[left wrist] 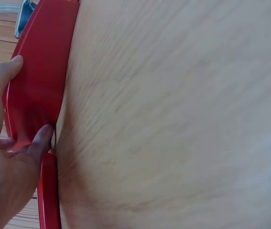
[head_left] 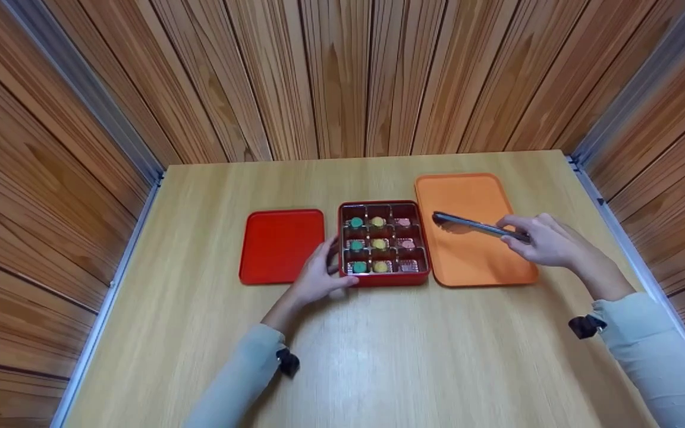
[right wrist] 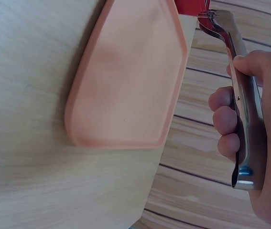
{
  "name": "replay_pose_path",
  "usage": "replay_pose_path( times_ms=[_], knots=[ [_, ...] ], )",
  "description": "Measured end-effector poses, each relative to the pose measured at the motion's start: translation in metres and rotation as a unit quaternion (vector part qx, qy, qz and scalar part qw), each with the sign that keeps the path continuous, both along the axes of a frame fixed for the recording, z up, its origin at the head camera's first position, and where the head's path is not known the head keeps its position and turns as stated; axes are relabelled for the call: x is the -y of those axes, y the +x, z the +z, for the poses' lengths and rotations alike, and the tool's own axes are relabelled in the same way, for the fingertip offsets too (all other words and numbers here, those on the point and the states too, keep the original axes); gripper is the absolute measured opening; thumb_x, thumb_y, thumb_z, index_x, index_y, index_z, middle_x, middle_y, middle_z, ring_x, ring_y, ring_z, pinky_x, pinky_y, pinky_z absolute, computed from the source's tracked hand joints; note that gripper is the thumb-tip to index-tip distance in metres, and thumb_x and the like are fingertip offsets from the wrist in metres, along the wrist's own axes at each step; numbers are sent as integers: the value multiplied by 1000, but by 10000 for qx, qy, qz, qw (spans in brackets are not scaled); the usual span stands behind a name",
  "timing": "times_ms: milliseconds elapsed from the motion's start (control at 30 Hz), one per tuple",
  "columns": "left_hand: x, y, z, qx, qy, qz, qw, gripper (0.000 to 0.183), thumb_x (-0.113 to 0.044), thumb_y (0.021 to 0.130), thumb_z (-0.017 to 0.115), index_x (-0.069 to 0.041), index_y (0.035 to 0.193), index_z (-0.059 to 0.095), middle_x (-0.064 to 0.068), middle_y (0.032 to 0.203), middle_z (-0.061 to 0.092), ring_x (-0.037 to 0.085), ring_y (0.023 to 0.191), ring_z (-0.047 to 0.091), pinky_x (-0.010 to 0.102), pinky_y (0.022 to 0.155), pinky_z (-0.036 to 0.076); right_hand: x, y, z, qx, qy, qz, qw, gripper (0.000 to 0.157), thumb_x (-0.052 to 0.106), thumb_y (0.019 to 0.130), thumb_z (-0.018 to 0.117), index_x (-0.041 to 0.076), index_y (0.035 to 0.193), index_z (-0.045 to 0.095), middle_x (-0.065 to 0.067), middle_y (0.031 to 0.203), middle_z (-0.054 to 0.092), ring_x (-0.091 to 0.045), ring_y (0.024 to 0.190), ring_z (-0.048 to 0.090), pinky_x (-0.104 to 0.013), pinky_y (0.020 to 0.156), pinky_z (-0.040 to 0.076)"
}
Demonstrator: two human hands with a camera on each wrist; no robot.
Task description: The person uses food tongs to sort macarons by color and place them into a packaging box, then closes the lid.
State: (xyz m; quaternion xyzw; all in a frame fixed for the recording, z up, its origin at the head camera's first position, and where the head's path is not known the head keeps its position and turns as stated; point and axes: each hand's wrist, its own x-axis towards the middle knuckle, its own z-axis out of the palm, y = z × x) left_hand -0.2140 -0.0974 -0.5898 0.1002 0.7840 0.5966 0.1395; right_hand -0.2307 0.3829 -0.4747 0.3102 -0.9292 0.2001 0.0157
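Note:
A red box (head_left: 387, 279) with a clear divided insert stands mid-table, small green pieces (head_left: 357, 245), yellow pieces (head_left: 380, 244) and pink pieces (head_left: 407, 244) in its compartments. My left hand (head_left: 317, 277) holds the box's front left corner, thumb along the front wall and fingers round the left side. In the left wrist view that thumb lies against the red wall (left wrist: 42, 57). My right hand (head_left: 547, 241) grips metal tongs (head_left: 479, 226) over the orange tray (head_left: 485, 261), their tips pointing towards the box. Nothing shows between the tong tips (right wrist: 209, 19).
A flat red lid or tray (head_left: 283, 246) lies left of the box. The orange tray sits close along the box's right side. Wood-panelled walls (head_left: 348, 83) enclose the back and sides of the wooden table (head_left: 378, 362).

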Motion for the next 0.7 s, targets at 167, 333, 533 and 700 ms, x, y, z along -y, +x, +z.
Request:
replay_pose_path(
  times_ms=[167,333,533,700],
  knots=[
    [0,0,0,-18,59,-10,10000,118,-19,90,98,-11,180,23,21,181,36,40,169,42,51,132,49,12,1,4,159,-76,182,9997,19,4,103,76,8,122,76,16,65,48,9,49,31,-16,43,30],
    [0,1,0,-62,77,-31,9999,118,-19,90,97,-11,180,22,21,181,36,40,169,41,51,132,49,23,3,10,431,15,176,9989,18,8,105,75,9,123,76,15,64,47,6,47,32,-14,44,30],
    [0,0,1,-115,105,-25,9999,118,-17,90,97,-10,180,22,23,181,35,41,169,41,53,132,48,33,6,16,725,185,163,9971,19,15,108,73,12,126,75,13,64,48,3,46,35,-14,45,33],
    [1,0,-1,-90,105,-11,9999,117,-16,90,97,-9,180,22,22,181,35,41,169,41,53,132,48,42,9,18,904,214,191,9955,21,17,109,73,12,129,76,12,65,49,2,47,38,-14,46,35]
  ],
)
